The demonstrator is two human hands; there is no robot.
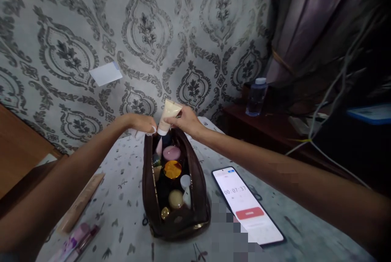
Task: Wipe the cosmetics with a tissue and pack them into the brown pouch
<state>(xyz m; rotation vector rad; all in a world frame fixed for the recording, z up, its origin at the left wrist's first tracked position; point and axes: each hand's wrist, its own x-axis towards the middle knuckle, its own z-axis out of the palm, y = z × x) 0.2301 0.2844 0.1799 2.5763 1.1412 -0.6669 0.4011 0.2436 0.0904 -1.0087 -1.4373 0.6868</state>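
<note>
A brown zippered cosmetic bag (149, 197) stands unzipped on the patterned cloth. Above its far end, my right hand (187, 121) grips a cream-coloured squeeze tube (171, 111), its white cap tilted down toward the opening. My left hand (143, 123) is closed at the bag's far left rim; whatever its fingers pinch there is hidden. Inside the bag sit a pink-lidded jar (171, 153), an orange-gold lid (172, 169), a pale round lid (176, 199), a white cap (185, 181) and a small gold cap (165, 212).
Right of the bag lies a phone (249, 209) with a running timer on screen. A long beige packet (81, 203) and pink-purple tubes (76, 241) lie at left. A clear bottle (256, 97) stands on a dark red table (238, 117); white cables (342, 75) hang at right.
</note>
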